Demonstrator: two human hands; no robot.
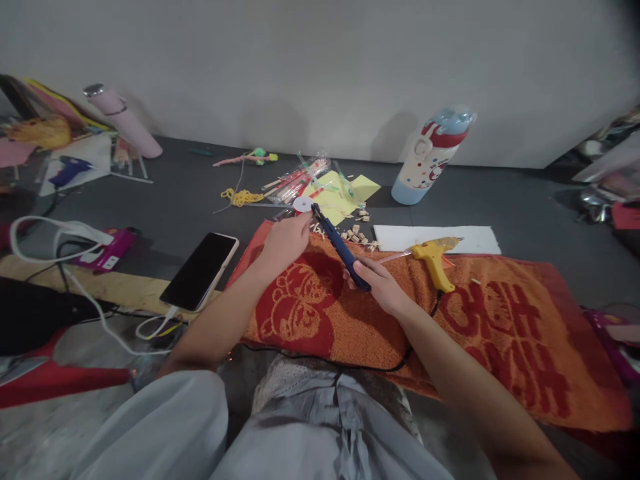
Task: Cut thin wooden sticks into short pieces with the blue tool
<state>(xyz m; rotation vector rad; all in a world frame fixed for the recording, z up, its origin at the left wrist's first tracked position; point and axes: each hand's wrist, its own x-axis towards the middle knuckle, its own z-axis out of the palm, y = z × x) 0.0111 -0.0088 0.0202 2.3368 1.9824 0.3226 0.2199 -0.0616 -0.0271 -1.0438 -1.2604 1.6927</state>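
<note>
My right hand (pixel 375 283) is wrapped round the lower end of a long dark blue hand tool (pixel 337 243). Its shape is like closed pliers, but the exact kind is unclear. The tool slants up and left over the orange and red towel (pixel 365 327). At its dark upper end is my left hand (pixel 291 237), fingers closed; whatever they pinch is too small to make out. Just beyond lie small cut wooden pieces (pixel 355 235), a white spool (pixel 303 204) and yellow paper sheets (pixel 333 197).
A yellow glue gun (pixel 434 261) rests on the towel and a white board (pixel 470 237). A bottle (pixel 430 160) stands behind. Yellow cord (pixel 241 197) and wrapped sticks (pixel 300 180) lie further back. To the left are a phone (pixel 201 272) on a cable and a pink flask (pixel 125 120).
</note>
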